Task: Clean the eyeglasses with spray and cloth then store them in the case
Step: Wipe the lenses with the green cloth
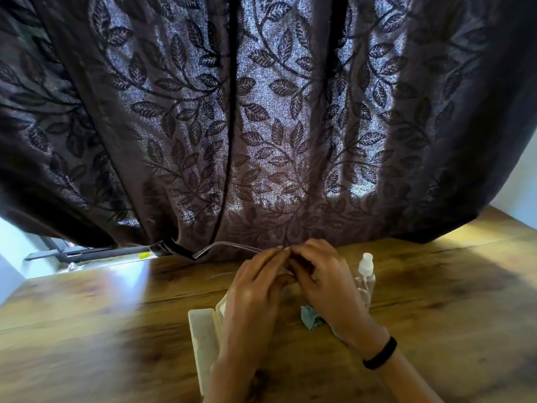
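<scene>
We pinch thin grey-framed eyeglasses [238, 245] with left hand [255, 289] and right hand [322, 276], fingertips meeting, beside the clear plastic spray bottle [365, 274].

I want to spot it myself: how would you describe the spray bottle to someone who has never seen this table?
Start at the wooden table below the dark leaf-patterned curtain. Just right of the right hand stands the spray bottle. It is the only clear, upright thing, white-topped, unlike the crumpled blue cloth and flat white case.
</scene>
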